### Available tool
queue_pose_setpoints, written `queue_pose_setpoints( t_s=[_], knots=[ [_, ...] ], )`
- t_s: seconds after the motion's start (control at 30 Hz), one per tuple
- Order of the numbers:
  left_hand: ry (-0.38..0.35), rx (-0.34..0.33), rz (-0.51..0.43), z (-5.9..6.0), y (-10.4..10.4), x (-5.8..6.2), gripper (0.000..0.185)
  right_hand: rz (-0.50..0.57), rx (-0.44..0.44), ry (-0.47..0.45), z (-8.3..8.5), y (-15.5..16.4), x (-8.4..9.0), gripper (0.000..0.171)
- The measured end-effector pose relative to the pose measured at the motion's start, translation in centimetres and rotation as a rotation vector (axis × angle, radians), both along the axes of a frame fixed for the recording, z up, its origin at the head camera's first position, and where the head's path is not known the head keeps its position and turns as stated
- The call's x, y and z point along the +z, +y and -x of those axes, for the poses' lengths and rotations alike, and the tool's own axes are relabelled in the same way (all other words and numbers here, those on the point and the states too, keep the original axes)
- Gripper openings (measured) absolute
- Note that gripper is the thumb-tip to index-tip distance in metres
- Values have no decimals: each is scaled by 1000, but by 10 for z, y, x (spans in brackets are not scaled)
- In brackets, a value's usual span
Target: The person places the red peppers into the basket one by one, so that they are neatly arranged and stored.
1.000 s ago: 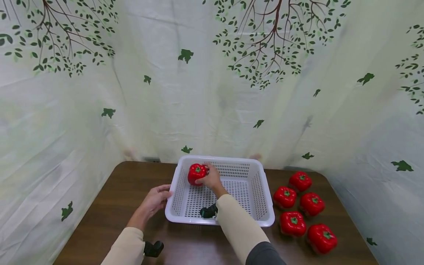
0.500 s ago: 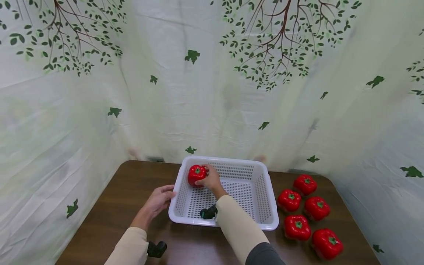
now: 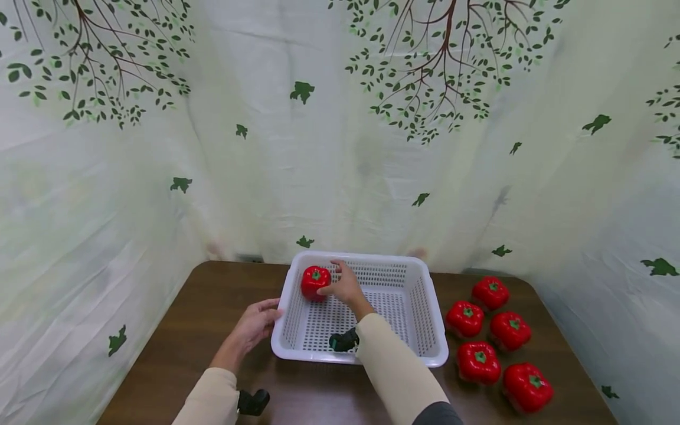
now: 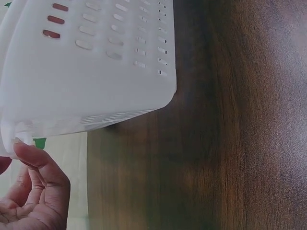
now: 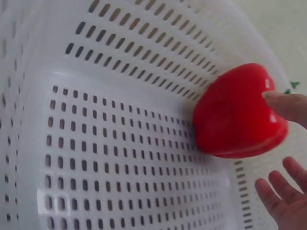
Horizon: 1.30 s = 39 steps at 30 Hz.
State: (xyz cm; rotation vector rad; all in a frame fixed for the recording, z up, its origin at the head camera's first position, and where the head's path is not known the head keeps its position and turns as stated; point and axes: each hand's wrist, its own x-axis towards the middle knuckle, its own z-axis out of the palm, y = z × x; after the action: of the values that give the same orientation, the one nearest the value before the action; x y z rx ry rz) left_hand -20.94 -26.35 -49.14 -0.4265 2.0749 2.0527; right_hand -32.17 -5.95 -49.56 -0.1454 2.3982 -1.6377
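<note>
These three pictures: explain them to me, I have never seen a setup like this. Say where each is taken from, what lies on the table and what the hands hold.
No machine here: a person works with two bare hands and wears three cameras. The wide picture comes from the head and looks down on a brown table. The other two come from the wrists, close up.

On the table stands a white basket with one red pepper in its far left corner. Five more red peppers lie to the right of the basket.

The right hand is open beside the pepper; in the right wrist view one fingertip touches it, with no grip round it. The left hand rests open against the basket's left side.
</note>
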Motion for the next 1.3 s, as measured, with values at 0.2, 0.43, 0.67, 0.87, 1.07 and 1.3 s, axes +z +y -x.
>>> queue_pose_setpoints(
  t_s=[0.2, 0.43, 0.67, 0.87, 1.07, 1.3],
  knots=[
    [13, -9, -9, -2, -2, -1, 47, 24, 44, 13, -5, 13, 11, 80],
    [5, -19, -5, -3, -4, -1, 49, 71, 54, 27, -10, 33, 22, 71],
    [-14, -30, -12, -4, -3, -3, 50, 132, 75, 62, -16, 63, 28, 63],
    [-29, -28, 1, -4, -1, -1, 49, 133, 97, 85, -24, 90, 35, 64],
    [-30, -53, 18, -3, 1, 3, 51, 171, 147, 131, -32, 123, 40, 62],
    [-23, -57, 22, 0, 3, 3, 51, 145, 118, 151, -43, 163, 36, 61]
  ],
)
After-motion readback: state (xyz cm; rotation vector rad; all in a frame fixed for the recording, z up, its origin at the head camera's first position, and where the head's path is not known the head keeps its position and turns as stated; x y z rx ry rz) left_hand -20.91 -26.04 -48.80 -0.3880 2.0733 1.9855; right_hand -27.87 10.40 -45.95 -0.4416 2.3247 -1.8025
